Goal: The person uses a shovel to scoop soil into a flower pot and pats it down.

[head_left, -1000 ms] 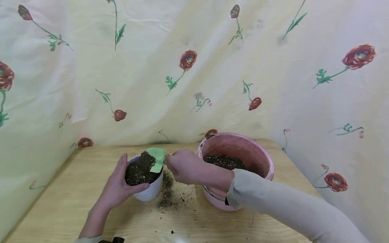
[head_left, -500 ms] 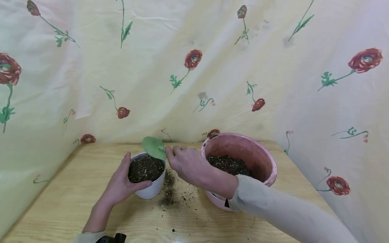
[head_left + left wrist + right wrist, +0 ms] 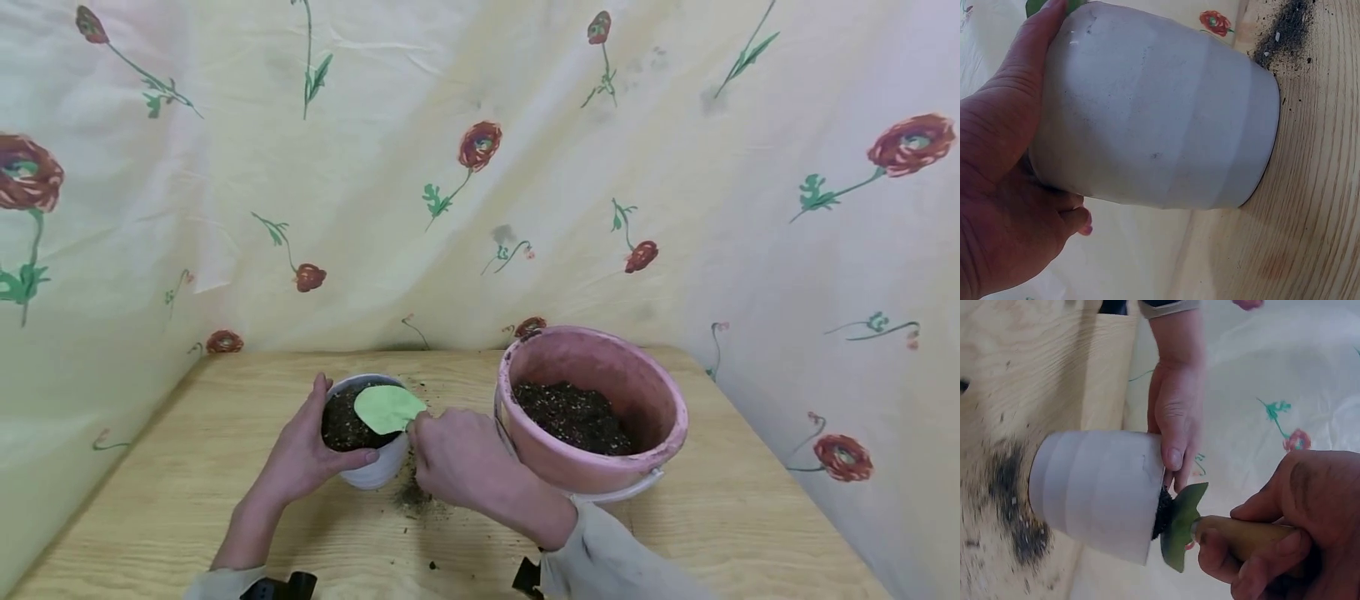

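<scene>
A white ridged flower pot (image 3: pixel 372 475) filled with dark soil (image 3: pixel 345 423) stands on the wooden table. My left hand (image 3: pixel 307 450) grips it near the rim, thumb on the near side; the left wrist view shows the fingers partly hidden behind the pot (image 3: pixel 1147 112). In my right hand (image 3: pixel 467 458) is a small trowel with a green blade (image 3: pixel 388 408). Its wooden handle (image 3: pixel 1244 536) lies in curled fingers in the right wrist view. The blade lies low over the soil at the pot's right side; there it is close against the soil at the pot's mouth.
To the right stands a large pink bucket (image 3: pixel 555 462) with a handle, partly filled with soil (image 3: pixel 573 412). Spilled soil (image 3: pixel 1016 506) lies on the table beside the white pot. A flower-printed sheet (image 3: pixel 375 208) hangs behind and along both sides.
The trowel's soil has dropped into the pot. Its blade lifted clear, then came down over the pot's soil. My right hand moved nearer to me; my left hand kept its hold.
</scene>
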The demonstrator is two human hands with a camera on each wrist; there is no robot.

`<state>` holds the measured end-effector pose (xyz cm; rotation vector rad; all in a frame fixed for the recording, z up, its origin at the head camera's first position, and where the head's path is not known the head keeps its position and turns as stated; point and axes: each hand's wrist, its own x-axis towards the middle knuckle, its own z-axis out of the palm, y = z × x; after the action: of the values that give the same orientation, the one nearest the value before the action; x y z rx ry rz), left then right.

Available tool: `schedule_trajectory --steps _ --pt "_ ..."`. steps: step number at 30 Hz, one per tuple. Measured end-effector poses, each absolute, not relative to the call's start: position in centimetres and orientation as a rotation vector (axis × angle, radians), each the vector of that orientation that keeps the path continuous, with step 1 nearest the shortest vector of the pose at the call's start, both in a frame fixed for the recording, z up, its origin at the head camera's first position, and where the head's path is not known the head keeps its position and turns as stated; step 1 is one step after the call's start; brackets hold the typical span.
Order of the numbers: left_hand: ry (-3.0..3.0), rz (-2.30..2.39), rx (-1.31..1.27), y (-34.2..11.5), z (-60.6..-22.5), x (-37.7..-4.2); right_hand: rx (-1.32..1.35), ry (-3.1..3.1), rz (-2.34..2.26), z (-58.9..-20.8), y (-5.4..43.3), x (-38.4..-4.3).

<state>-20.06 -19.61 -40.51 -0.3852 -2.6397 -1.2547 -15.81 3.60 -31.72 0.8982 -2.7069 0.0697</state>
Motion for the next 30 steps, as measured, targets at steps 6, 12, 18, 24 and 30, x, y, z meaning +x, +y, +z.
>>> schedule_trajectory --steps 6,12,18,24,30 --pt "-2.664 -1.235 -0.360 -19.6 -40.5 -20.0 0.924 -2.802 0.160 -32.8 2.8 -16.1" --pt "-2.665 -1.283 -0.334 -19.5 -40.2 -20.2 0.977 -2.727 0.117 -32.9 2.2 -16.2" --pt "-2.664 -1.305 -0.301 -19.7 -40.3 -20.2 1.078 -2.701 0.086 -32.3 1.6 -16.7" --pt "-2.648 -1.292 -0.305 -19.8 -40.4 -20.3 1.130 -2.728 0.105 -32.2 1.3 -17.1" --pt "-2.634 -1.263 -0.323 -19.7 -40.4 -20.5 1.231 -2.616 0.032 -32.0 1.2 -17.3"
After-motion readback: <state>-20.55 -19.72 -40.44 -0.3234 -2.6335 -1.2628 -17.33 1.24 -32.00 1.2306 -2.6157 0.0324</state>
